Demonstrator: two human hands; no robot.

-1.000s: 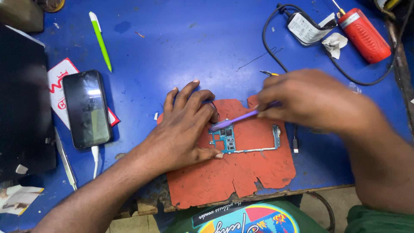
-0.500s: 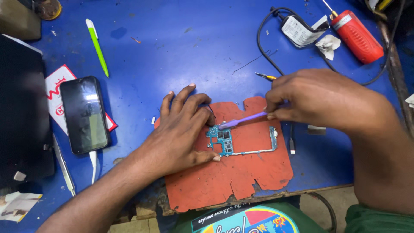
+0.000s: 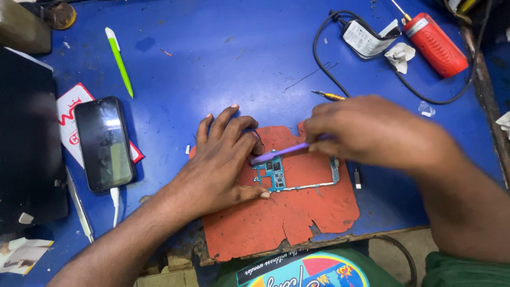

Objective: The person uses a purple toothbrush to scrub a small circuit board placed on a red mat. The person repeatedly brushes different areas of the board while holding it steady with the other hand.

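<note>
On the torn red mat (image 3: 287,223), the left hand (image 3: 223,165) is pressing the blue circuit board (image 3: 273,175) flat, fingers spread, while the right hand (image 3: 366,130) is pinching a purple tool (image 3: 279,153), working its tip onto the board; steady, light pressure seems needed next.

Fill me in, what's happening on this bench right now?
A person is working on a small blue-green circuit board that lies on a worn red mat on a blue table. The left hand presses the board flat against the mat. The right hand holds a thin purple tool with its tip at the board's upper edge. A black phone sits to the left, plugged into a white cable.
</note>
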